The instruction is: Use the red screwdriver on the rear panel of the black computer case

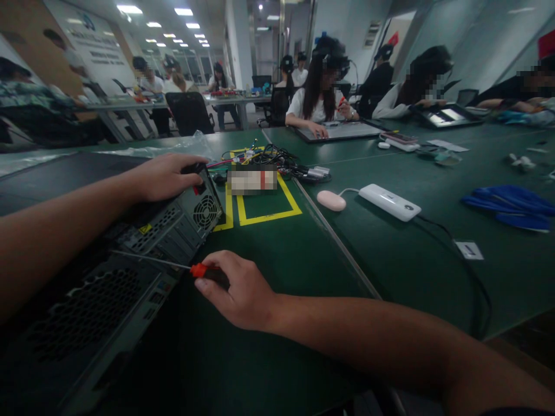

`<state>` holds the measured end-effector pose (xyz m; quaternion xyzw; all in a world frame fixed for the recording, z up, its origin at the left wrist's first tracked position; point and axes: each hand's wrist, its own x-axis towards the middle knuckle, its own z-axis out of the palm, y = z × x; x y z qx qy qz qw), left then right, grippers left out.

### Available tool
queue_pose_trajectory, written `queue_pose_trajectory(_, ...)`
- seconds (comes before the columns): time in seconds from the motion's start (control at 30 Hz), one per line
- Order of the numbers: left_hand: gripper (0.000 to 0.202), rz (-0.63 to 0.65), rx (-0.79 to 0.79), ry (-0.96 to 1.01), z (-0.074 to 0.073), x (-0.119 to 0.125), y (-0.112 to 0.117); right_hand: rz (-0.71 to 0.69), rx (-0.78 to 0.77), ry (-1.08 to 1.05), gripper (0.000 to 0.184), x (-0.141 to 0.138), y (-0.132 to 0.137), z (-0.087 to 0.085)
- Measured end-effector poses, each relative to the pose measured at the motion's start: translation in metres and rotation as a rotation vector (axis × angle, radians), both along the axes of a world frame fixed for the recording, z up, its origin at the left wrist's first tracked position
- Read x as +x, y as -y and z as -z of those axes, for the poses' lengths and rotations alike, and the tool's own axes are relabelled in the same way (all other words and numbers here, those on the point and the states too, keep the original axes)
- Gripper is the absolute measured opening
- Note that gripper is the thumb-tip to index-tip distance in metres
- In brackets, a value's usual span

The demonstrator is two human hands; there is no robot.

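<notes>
Computer case [182, 225] lies on its side, near left on the green table [303, 254], left hand [167, 176] gripping its far corner as a brace, right hand [243, 294] fingers closed on the red-handled screwdriver [173, 264], shaft angled left onto the rear panel.

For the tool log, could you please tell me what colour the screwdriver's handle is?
The screwdriver has a red and black handle, clearest in the head view.

This is looking like an electronics repair workshop: people [321, 95] are sitting along long green-matted desks [390, 254], working on flat grey laptops [340, 131], while a red-handled screwdriver [198, 269] is resting against a black metal computer case [130, 271] near tangled coloured wires [265, 155].
</notes>
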<state>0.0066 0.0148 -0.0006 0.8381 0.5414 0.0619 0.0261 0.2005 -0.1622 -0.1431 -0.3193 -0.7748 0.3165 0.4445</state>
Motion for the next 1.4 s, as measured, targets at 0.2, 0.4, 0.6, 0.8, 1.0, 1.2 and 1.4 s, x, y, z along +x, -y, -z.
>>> queue_pose_trajectory(0.2, 0.082, 0.007, 0.013, -0.024, 0.0001, 0.0017, 0.001, 0.019, 0.047, 0.044, 0.026, -0.0002, -0.001, -0.0007)
queue_pose_trajectory(0.4, 0.082, 0.001, 0.02, -0.034, -0.0012, 0.0039, 0.002, -0.015, 0.014, 0.081, 0.027, -0.0016, -0.0017, -0.0007)
queue_pose_trajectory(0.6, 0.079, -0.021, 0.001, -0.023, -0.0017, 0.0043, 0.0032, -0.011, -0.025, 0.034, 0.034, -0.0014, -0.0005, 0.0008)
queue_pose_trajectory(0.8, 0.082, -0.006, 0.001, -0.003, -0.0005, 0.0031, 0.002, -0.022, 0.007, 0.011, 0.021, -0.0016, -0.0025, 0.0016)
queue_pose_trajectory(1.0, 0.083, 0.0, 0.001, -0.017, -0.0017, 0.004, 0.0028, -0.029, 0.02, 0.001, 0.019, -0.0013, -0.0029, 0.0022)
queue_pose_trajectory(1.2, 0.084, -0.002, 0.014, -0.029, -0.0001, 0.0025, 0.0013, -0.031, 0.03, 0.0, 0.02, -0.002, -0.0041, 0.0039)
queue_pose_trajectory(1.4, 0.083, -0.009, 0.012, -0.009, 0.002, -0.0007, -0.0015, -0.037, 0.028, 0.009, 0.021, -0.0021, -0.0037, 0.0053)
